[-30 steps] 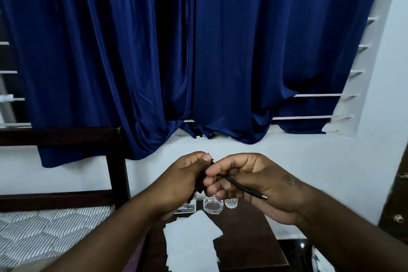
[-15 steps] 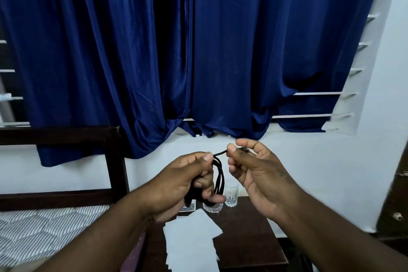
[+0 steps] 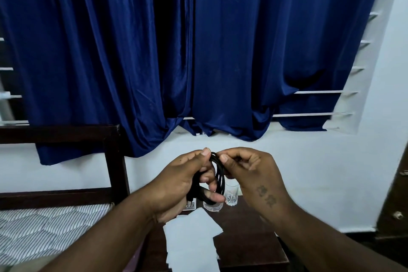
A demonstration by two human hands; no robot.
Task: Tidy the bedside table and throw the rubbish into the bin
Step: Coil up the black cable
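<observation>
- Head view, lower centre of the frame: the left hand (image 3: 183,185) is closed around a coiled black cable (image 3: 218,176), its loops hanging between thumb and fingers.
- The right hand (image 3: 249,174) pinches the top of the coil between thumb and fingertips, touching the left thumb.
- The coil is held in the air above the bedside table (image 3: 249,243), clear of its surface.
- On the table: white paper sheets (image 3: 192,240) towards the bottom of the frame, and a small clear glass (image 3: 231,194) at the back edge. A second clear item beside it is partly hidden; it may be a jar.
- Handling judgement: the cable looks light, limp and springy. Loops will likely slacken if let go; take hold across the whole bundle.
- No bin is visible.
</observation>
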